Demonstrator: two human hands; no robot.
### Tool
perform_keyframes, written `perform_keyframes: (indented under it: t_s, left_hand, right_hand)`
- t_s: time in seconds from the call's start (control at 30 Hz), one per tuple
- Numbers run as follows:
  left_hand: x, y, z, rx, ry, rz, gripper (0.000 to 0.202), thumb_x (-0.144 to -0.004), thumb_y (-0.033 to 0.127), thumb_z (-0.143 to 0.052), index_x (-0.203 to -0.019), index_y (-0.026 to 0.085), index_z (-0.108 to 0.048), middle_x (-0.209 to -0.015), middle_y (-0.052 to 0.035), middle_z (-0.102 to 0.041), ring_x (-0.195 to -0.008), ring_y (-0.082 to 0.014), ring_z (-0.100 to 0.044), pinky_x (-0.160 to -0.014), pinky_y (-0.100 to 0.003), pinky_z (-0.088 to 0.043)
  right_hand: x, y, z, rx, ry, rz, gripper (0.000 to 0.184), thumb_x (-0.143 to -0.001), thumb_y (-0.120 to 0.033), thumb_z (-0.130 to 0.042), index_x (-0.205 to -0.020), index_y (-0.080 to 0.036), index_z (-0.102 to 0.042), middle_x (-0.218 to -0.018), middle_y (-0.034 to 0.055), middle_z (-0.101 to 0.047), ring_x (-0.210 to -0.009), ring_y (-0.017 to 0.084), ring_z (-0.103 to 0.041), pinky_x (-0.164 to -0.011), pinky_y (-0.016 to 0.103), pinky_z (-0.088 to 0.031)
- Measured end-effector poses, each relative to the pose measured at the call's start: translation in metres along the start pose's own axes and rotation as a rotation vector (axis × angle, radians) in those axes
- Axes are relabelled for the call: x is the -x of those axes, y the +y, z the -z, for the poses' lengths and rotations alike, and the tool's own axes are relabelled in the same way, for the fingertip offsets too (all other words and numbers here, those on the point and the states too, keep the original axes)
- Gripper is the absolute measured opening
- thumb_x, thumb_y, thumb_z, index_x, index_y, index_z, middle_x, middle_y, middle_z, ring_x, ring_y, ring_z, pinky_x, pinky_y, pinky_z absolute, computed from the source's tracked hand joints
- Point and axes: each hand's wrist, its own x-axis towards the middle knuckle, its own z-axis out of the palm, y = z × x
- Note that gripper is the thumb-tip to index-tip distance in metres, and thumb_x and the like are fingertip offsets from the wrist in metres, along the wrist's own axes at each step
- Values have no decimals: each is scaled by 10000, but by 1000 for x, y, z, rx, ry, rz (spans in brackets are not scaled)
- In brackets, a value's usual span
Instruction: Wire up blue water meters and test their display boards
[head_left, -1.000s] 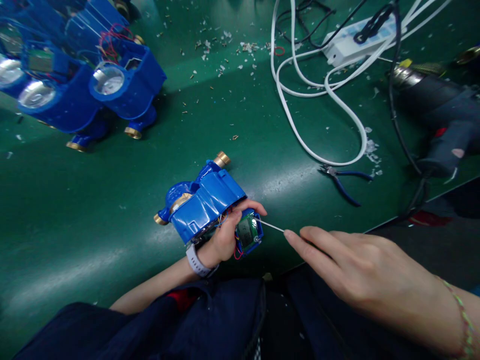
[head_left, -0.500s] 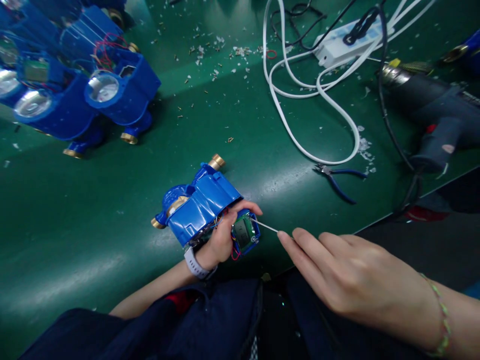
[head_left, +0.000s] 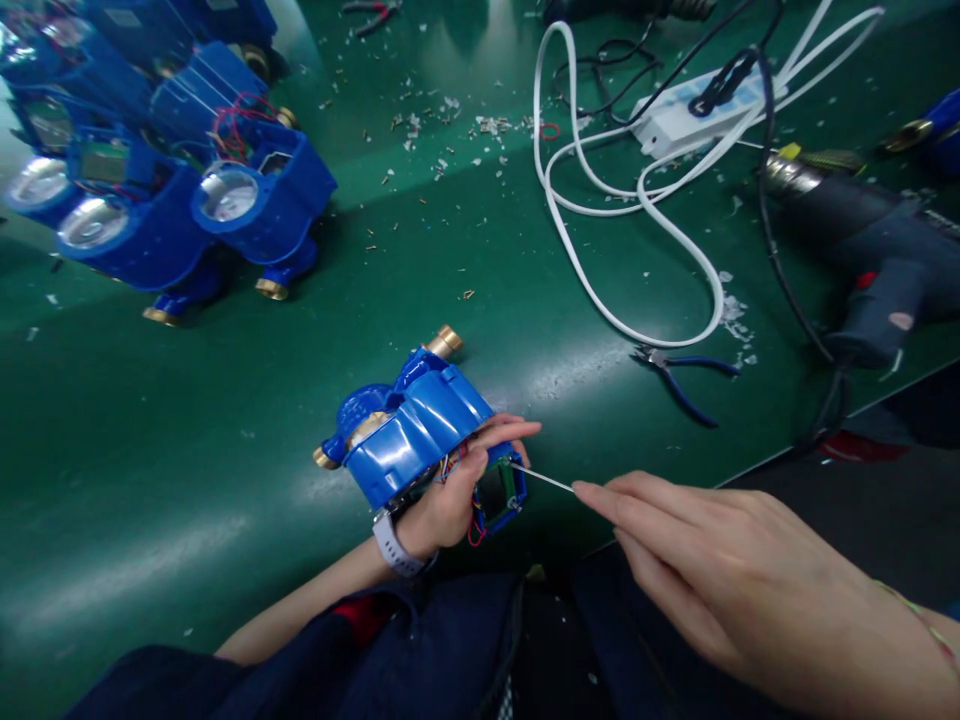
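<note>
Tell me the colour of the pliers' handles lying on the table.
Blue. The pliers lie on the green table, seen in the head view.

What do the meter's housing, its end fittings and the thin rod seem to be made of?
Housing: glossy blue plastic, probably; moulded edges, soft highlights. End fittings: brass-like metal; golden sheen. Rod, pinched by the right hand: thin, pale, perhaps steel wire.

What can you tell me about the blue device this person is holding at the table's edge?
The blue water meter has a glossy plastic housing with brass fittings at its ends. It lies tilted at the green table's near edge. Coloured wires run to a small green circuit board hanging from it. The left hand grips it, while the right hand pokes a thin metal pin at the board.
</note>
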Motion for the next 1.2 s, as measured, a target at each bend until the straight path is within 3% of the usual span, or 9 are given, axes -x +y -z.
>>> perform_keyframes:
  t_s: [0.1, 0.3, 0.4, 0.5, 0.6, 0.8, 1.0, 1.1, 1.2]
  left_hand:
    - [-1, 2, 0, 0, -5, -51, 510, -990, 439, -243, -1262, 212, -609, -1086, -80, -709, -1364, -255, -386, -1170, -469, -208]
    - [-8, 11, 5, 97, -64, 19, 416, -983, 342, -323, -1208, 213, -649, -1210, -45, -697, -1405, -225, -348, -1201, -467, -157]
    - [-12, 16, 7, 149, -123, 43, 472, -988, 384, -274, -1208, 212, -655, -1298, -37, -648, -1420, -228, -328, -1216, -469, -123]
    - [-13, 17, 6, 145, -110, 49, 593, -1003, 460, -155, -1135, 233, -687, -1351, -21, -608, -1428, -229, -318, -1216, -475, -133]
    - [-11, 14, 1, 72, -57, 33, 545, -1008, 457, -198, -1093, 232, -687, -1293, -32, -645, -1427, -228, -322, -1206, -473, -162]
    - [-7, 6, -2, -11, 6, -59, 490, -993, 422, -250, -1250, 198, -603, -1117, -80, -718, -1396, -254, -370, -1181, -493, -198]
    - [-18, 7, 5, 146, -96, -10, 445, -940, 347, -319, -1057, 183, -716, -974, -87, -730, -1326, -279, -439, -1152, -468, -242]
    - [-19, 7, 4, 196, -47, 33, 521, -972, 373, -237, -1000, 188, -723, -921, -88, -703, -1271, -271, -481, -1100, -446, -318]
    - [-17, 5, 2, 107, 3, -1, 523, -969, 421, -240, -1020, 194, -709, -897, -88, -687, -1247, -275, -492, -1074, -443, -339]
  right_hand:
    - [3, -1, 0, -15, 5, -3, 394, -901, -76, -362, -1230, -147, -566, -984, 68, -670, -749, 178, -681, -581, 295, -574]
    - [2, -1, 4, 34, -22, 34, 510, -768, 38, -353, -1182, -146, -588, -930, 52, -680, -657, 150, -668, -526, 247, -569]
    - [1, -3, 5, 149, -5, 69, 544, -707, 53, -360, -1165, -119, -597, -883, 56, -678, -568, 150, -642, -451, 242, -537]
    - [1, -7, 5, 254, 21, 98, 568, -661, 61, -360, -1146, -100, -607, -853, 62, -675, -542, 162, -635, -387, 246, -492]
    - [3, -11, 1, 304, 28, 92, 560, -660, 61, -365, -1143, -86, -609, -837, 69, -668, -535, 167, -634, -370, 246, -466]
    - [0, -11, -5, 186, 52, 27, 536, -678, 47, -386, -1139, -94, -622, -811, 40, -650, -503, 135, -623, -383, 236, -460]
    - [-8, -20, 4, 382, 35, 109, 631, -529, 47, -441, -1094, -86, -688, -820, 90, -692, -503, 189, -629, -341, 264, -432]
    - [-13, -23, 8, 409, 16, 104, 656, -487, 39, -460, -1081, -84, -709, -784, 89, -696, -465, 186, -612, -328, 261, -416]
    - [-19, -21, 9, 361, 6, 62, 621, -515, 29, -487, -1073, -109, -720, -745, 55, -682, -407, 147, -574, -314, 244, -371]
